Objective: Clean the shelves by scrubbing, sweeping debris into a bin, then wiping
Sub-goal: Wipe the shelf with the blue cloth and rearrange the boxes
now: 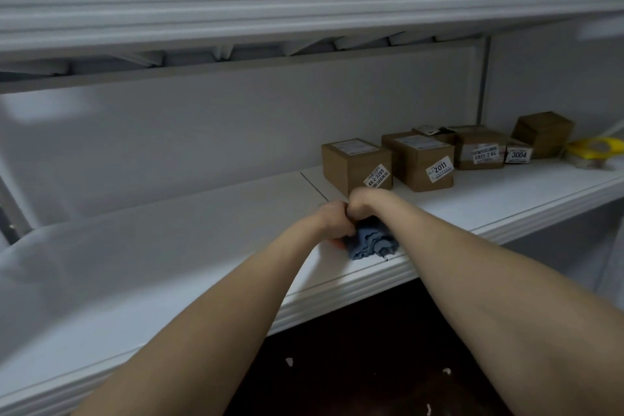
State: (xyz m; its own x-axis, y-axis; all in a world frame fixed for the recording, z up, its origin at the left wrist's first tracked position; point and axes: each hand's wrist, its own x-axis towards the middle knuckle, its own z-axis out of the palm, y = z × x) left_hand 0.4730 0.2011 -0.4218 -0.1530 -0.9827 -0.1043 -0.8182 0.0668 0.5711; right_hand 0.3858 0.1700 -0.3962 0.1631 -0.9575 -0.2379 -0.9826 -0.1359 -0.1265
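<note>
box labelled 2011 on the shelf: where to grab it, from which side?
Probably from the front: clasp the box marked 2011 across its two front faces, labelled and bare; its corner points outward, so both show. A neighbouring box stands close to the bare face and more sit behind, so slide it forward first. The left hand and right hand hold the cloth.

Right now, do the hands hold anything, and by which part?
The left hand and the right hand both grip the blue cloth by its bunched top; its lower part lies on the white shelf.
</note>
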